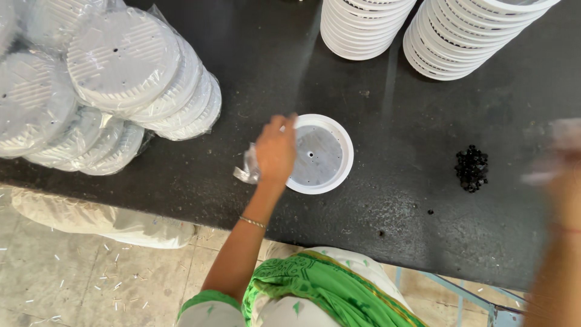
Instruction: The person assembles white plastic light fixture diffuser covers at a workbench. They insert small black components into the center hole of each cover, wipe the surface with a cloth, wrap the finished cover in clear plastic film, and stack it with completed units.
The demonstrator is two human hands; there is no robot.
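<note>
Plastic, film and dark stone under our hands

We see a matt white plastic disc [321, 153] with a duller grey, finely perforated centre, on a dark speckled countertop [387, 200] with a low sheen; our left hand [275, 151] grips crinkled glossy clear film [247, 169], ribbed white plastic covers [121, 60] sit in shiny wrap, and small beads [471, 168] look glossy black

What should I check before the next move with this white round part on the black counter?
1. Left hand on the white round part: ok, fingers at its left rim.
2. Part lying flat on the black counter: ok.
3. Plastic wrap clear of the part: ok, it is bunched under the left hand.
4. Right hand grip: cannot tell, blurred.
5. Small black pieces within reach: ok, in a pile to the right.
</note>
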